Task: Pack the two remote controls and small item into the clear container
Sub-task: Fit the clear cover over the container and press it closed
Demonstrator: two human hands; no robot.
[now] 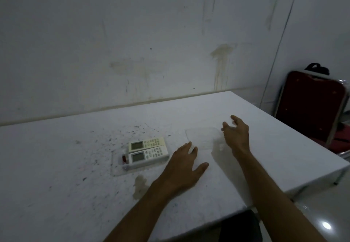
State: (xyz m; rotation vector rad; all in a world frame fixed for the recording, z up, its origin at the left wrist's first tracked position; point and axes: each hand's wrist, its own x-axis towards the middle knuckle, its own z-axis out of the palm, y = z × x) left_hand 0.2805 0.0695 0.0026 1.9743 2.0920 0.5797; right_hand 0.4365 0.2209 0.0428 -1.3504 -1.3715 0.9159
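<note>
Two white remote controls lie side by side, the far one (146,143) and the near one (148,155), inside a shallow clear container (118,169) on the white table. A small red item (124,159) sits at their left end. To the right lies a clear lid (203,137). My left hand (181,168) rests flat on the table, fingertips at the lid's near left edge. My right hand (236,134) hovers with fingers spread at the lid's right edge, holding nothing that I can see.
The white table (56,166) is speckled with dark marks and has a stain (140,185) near the front. A red chair (310,107) with a black bag stands at the right. The wall runs along the table's far edge.
</note>
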